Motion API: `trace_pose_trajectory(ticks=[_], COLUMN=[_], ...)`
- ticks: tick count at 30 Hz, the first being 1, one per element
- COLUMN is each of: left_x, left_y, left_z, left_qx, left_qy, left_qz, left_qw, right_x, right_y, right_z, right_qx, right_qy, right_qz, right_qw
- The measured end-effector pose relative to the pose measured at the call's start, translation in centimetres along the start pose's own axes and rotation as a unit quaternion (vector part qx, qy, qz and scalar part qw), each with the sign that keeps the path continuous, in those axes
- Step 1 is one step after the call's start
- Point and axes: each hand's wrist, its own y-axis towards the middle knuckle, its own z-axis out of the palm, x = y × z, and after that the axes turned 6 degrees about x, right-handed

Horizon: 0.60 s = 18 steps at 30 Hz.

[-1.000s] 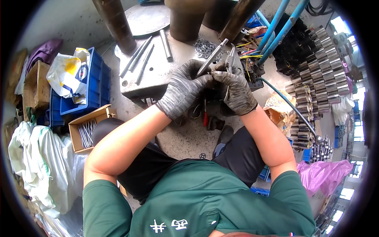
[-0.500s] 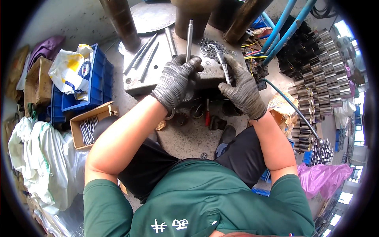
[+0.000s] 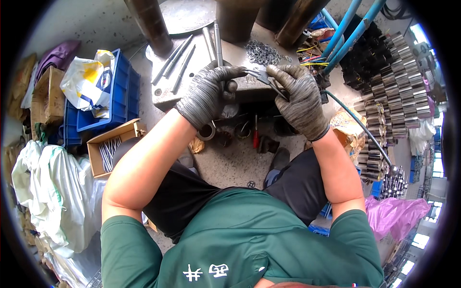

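Observation:
Both my hands wear grey knit gloves. In my left hand (image 3: 204, 93) is a slim metal shaft (image 3: 217, 45), closed in by the fingers and pointing away from me. My right hand (image 3: 301, 98) grips a pair of pliers (image 3: 262, 77) with a narrow nose. Its tips touch or nearly touch my left thumb and forefinger; whether a small ring sits between them cannot be made out. Just beyond the pliers lies a pile of small metal rings (image 3: 264, 52) on the steel block (image 3: 163, 96). Several metal rods (image 3: 183, 68) rest on the block, left of my hands.
Thick steel columns (image 3: 150, 24) rise from the block. Blue crates (image 3: 126, 96) and a cardboard box (image 3: 98, 158) of rods stand at left. Blue pipes (image 3: 348, 29), a dark hose and stacked metal cylinders (image 3: 398, 91) take up the right. A red-handled tool (image 3: 256, 139) shows below the block.
My right hand has brought the pliers away from the ring pile, turning them leftward toward my left hand. The left hand and shaft have shifted slightly left.

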Motion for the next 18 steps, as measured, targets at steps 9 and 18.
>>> trace_pose_trajectory(ticks=[9,18], left_x=[0.46,0.15], left_y=[-0.11,-0.68], left_z=[-0.31,-0.15], left_qx=[0.001,0.000], left_qy=[-0.014,0.146], left_qz=[-0.006,0.014], left_qw=[1.000,0.989], right_x=[-0.18,-0.44], right_y=[-0.18,-0.35], right_z=[0.62,0.55], right_qx=[0.035,0.021], right_qy=[0.018,0.005], right_qz=[0.009,-0.009], right_qw=[0.999,1.000])
